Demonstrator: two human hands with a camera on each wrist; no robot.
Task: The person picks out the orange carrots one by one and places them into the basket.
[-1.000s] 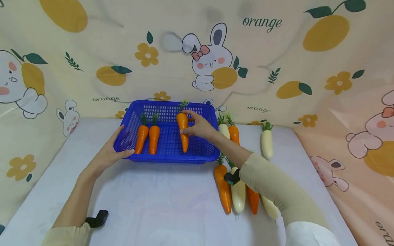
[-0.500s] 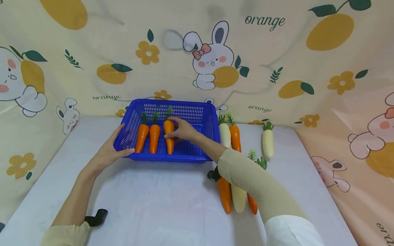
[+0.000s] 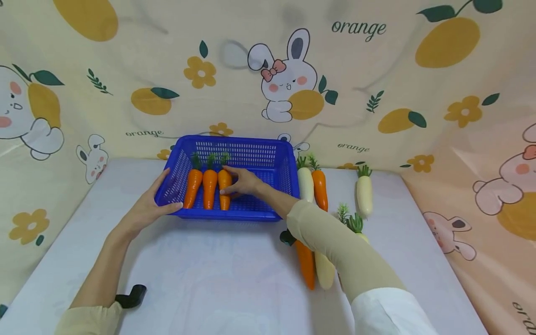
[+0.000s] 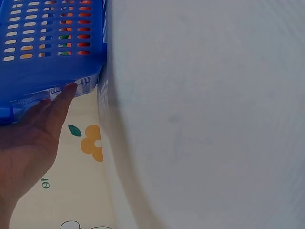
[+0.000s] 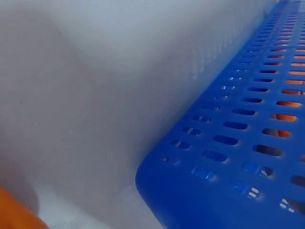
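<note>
Inside the blue plastic basket (image 3: pixel 234 215), my right hand (image 3: pixel 244 181) pinches an orange carrot (image 3: pixel 224 178) between thumb and fingers, its leafy green top toward the back. Just left of it, two more carrots (image 3: pixel 210 188) lie side by side, tips toward the front wall. My left hand (image 3: pixel 147 204) rests on the basket's front left corner, with the thumb on the front rim and fairly straight fingers along the left side. Those fingers also show against the basket wall (image 4: pixel 47 74) in the left wrist view. The right hand is out of sight in the right wrist view.
Right of the basket lie a white radish (image 3: pixel 306 184) and a carrot (image 3: pixel 320 188), with another white radish (image 3: pixel 364 195) farther right. Closer in, a carrot (image 3: pixel 306 267) and a radish (image 3: pixel 324 272) are partly covered by the right sleeve. A printed cloth (image 3: pixel 234 102) hangs behind the table.
My right hand has moved left inside the basket with the carrot, bringing it beside the other two. My left hand has stayed at the basket's corner.
</note>
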